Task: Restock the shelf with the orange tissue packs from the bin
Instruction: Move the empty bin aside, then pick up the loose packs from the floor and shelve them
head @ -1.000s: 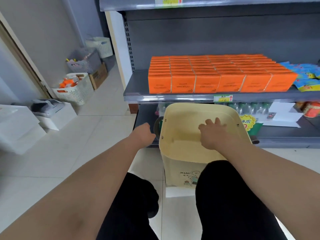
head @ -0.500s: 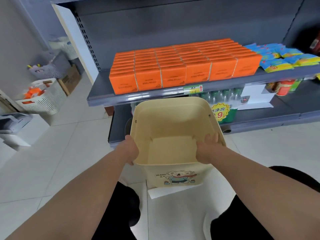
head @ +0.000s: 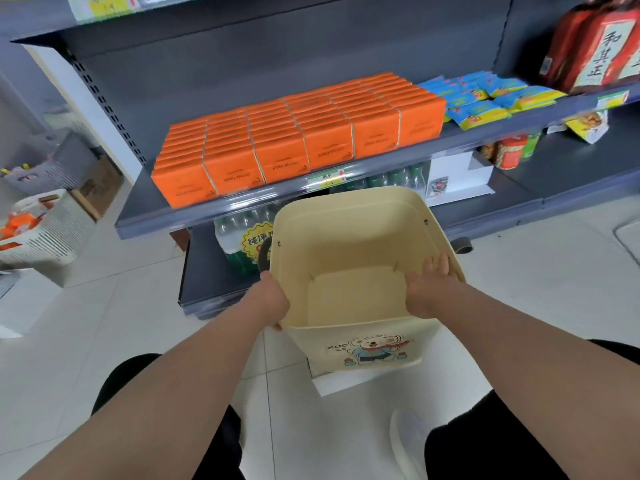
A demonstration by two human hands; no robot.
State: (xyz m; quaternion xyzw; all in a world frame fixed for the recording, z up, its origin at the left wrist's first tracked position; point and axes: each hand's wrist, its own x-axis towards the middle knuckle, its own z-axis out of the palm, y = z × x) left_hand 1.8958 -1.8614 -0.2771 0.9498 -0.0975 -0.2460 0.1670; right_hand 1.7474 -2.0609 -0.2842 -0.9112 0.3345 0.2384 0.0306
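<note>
A cream plastic bin (head: 349, 216) with a cartoon bear on its near wall is tilted in front of me, and nothing lies inside it. My left hand (head: 272, 301) grips the bin's left near rim from outside. My right hand (head: 431, 287) grips the right near rim, fingers over the edge. Orange tissue packs (head: 298, 136) stand in several tight rows on the grey shelf (head: 145, 209), filling its left and middle.
Blue and yellow snack bags (head: 485, 98) lie right of the orange packs. Bottled water (head: 242, 240) and jars sit on the shelf below. White baskets (head: 41, 230) and a carton stand on the tiled floor at left. Red boxes (head: 595, 39) sit upper right.
Both hands moved onto the bin's near rim and took hold of it. The bin has come up and tilted; my view swung left and closer to the shelf.
</note>
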